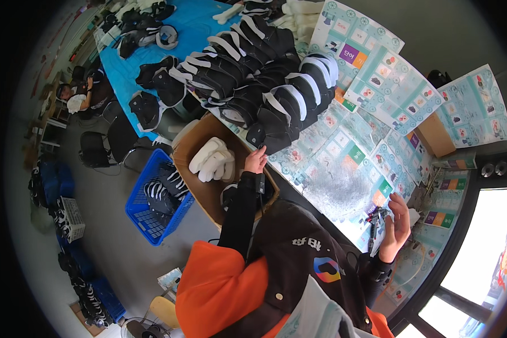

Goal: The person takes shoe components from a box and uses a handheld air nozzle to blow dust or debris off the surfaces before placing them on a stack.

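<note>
Black caps [265,84] stacked beside left hand [256,160], on pale printed sheets [343,152]

Caps [265,84] piled on table [332,180]; carton [208,197] left, crate [152,219] beyond.

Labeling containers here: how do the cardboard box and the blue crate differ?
The cardboard box is brown with solid walls and sits against the table edge; the blue crate is plastic lattice and stands on the floor. The box holds white padded pieces; the crate holds black items with white stripes. Both are open-topped, side by side.
</note>
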Demonstrator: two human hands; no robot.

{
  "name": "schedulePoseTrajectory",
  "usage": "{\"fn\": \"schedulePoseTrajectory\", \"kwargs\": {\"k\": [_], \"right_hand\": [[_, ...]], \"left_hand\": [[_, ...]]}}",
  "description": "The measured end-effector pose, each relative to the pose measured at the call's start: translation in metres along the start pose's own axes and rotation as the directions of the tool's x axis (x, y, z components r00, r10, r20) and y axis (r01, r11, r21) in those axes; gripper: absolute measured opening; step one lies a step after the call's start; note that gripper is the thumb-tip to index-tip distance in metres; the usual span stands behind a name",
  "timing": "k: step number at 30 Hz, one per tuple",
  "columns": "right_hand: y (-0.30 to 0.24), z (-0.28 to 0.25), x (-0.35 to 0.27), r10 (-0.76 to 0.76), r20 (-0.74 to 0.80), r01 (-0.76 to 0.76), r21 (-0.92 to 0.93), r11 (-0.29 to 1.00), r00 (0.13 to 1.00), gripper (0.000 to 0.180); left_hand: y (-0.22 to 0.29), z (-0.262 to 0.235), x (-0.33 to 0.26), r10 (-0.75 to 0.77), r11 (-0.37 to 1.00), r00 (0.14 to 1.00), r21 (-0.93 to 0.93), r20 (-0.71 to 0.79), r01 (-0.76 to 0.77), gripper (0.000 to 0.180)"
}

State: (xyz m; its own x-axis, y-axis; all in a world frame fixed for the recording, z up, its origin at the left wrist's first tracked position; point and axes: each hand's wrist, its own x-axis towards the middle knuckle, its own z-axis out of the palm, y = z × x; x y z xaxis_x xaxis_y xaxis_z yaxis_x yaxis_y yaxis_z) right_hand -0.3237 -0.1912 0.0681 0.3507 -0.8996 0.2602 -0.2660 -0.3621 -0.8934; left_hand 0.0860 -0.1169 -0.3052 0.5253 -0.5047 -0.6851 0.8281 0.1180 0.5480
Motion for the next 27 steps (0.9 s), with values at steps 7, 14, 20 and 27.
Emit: {"fn": "schedulePoseTrajectory", "kwargs": {"k": [7,14,20,27], "right_hand": [[-0.01,0.017,0.005,-0.016,0.046,0.017,-0.027,1.0,0.999,0.028],[0.017,0.039,0.016,0.01,0.218,-0.053,0.196,0.979,0.976,0.032],[0.154,0.137,0.054,0.103,0.57,-0.173,0.07,0.982,0.815,0.052],[0.15,0.243,0.078,0.084,0.734,-0.303,0.172,0.937,0.674,0.043]], "left_hand": [[0.008,0.009,-0.012,0.499,0.866,0.856,-0.115,0.136,-0.487,0.02],[0.03,-0.02,-0.044,0.408,0.873,0.905,-0.341,0.12,-0.349,0.014],[0.01,-0.011,-0.078,0.364,0.898,0.928,-0.295,0.08,-0.327,0.031],[0.004,-0.006,-0.132,0.549,0.825,0.757,-0.375,0.354,-0.423,0.03]]}}
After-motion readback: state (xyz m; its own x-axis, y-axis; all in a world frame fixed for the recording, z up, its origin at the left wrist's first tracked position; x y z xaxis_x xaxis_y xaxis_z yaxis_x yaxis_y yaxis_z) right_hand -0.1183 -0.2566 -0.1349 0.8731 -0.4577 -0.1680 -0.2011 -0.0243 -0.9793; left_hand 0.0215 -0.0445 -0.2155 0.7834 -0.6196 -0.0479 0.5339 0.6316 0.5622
